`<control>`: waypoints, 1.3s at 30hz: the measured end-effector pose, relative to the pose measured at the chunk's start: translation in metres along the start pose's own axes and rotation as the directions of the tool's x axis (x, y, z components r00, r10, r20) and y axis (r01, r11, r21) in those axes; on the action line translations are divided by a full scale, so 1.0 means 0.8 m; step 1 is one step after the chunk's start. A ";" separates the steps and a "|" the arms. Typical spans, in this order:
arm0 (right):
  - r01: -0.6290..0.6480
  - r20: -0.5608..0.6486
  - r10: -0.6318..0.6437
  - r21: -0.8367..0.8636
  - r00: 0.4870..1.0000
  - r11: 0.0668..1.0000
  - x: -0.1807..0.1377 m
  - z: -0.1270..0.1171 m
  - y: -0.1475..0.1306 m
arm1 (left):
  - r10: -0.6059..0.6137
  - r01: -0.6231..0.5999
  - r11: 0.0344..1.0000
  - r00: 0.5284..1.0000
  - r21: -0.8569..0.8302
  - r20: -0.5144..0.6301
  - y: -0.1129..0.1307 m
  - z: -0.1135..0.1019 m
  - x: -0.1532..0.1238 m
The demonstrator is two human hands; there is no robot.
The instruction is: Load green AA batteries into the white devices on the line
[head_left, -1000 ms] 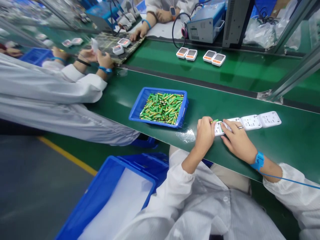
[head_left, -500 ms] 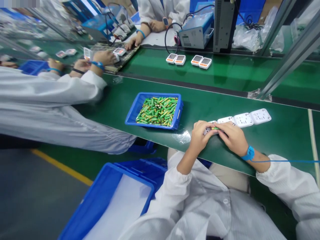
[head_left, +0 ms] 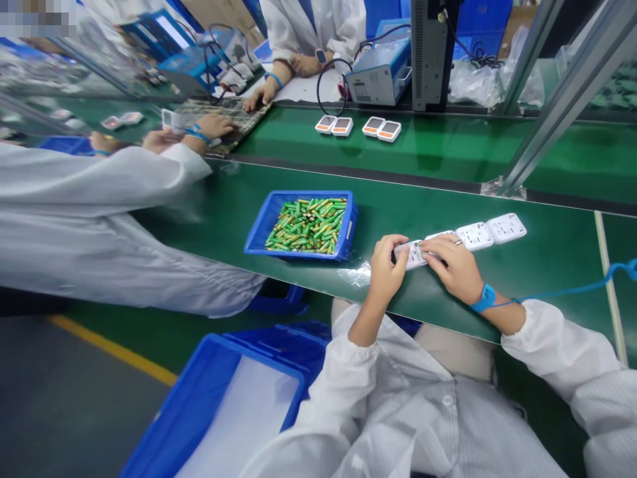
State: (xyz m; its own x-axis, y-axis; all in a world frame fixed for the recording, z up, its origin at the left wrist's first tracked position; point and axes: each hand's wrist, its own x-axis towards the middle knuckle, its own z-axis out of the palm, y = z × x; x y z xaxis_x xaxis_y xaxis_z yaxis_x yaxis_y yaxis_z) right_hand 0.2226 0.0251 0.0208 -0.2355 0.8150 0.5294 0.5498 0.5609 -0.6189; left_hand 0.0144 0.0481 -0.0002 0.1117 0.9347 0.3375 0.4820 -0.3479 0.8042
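My left hand (head_left: 387, 267) is closed on the left end of a small white square device (head_left: 413, 256), which lies face down at the near side of the green bench. Over the device's right side, my right hand (head_left: 454, 267) pinches a small green battery (head_left: 421, 243), mostly hidden by the fingertips. A blue band with a cord circles my right wrist. To the right, more white devices (head_left: 474, 236) lie back up in a row; my right hand partly covers one. Left of my hands, a blue tray (head_left: 298, 253) holds many green and gold batteries (head_left: 311, 224).
Clear plastic film (head_left: 357, 272) lies beside the tray. Four-sided white gadgets with screens (head_left: 382, 129) stand in pairs on the far belt. A metal post (head_left: 532, 106) rises at right. A co-worker's sleeve (head_left: 99, 179) reaches in at left. Below is a blue bin (head_left: 209, 398).
My hands have drawn apart slightly, uncovering the white device. The battery that both hands' fingertips held is now at my right fingertips over the device. The whole view has shifted a little.
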 end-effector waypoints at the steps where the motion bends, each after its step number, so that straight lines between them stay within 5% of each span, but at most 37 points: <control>1: 0.011 -0.001 -0.011 -0.002 1.000 1.000 0.001 0.000 0.001 | 0.004 -0.004 1.000 1.000 0.010 0.011 0.000 0.000 0.000; 23: -0.001 0.193 0.052 -0.254 0.980 0.967 -0.015 0.010 0.001 | 0.043 -0.052 0.994 0.995 0.093 0.088 0.001 -0.001 0.003; 33: -0.083 0.003 0.083 -0.014 0.997 0.996 -0.004 0.007 0.009 | 0.086 -0.164 0.938 0.964 0.305 0.252 0.003 0.011 -0.007; 39: -0.180 -0.088 0.190 0.105 0.978 0.978 -0.005 0.002 -0.001 | 0.300 -0.323 0.939 0.938 0.122 0.171 -0.003 0.005 -0.009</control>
State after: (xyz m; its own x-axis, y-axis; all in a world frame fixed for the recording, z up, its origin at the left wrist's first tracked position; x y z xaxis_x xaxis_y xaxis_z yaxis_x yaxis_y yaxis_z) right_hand 0.2214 0.0215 0.0184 -0.0555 0.8906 0.4514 0.4964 0.4169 -0.7615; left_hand 0.0158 0.0425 -0.0064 0.3984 0.7849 0.4745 0.5221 -0.6194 0.5863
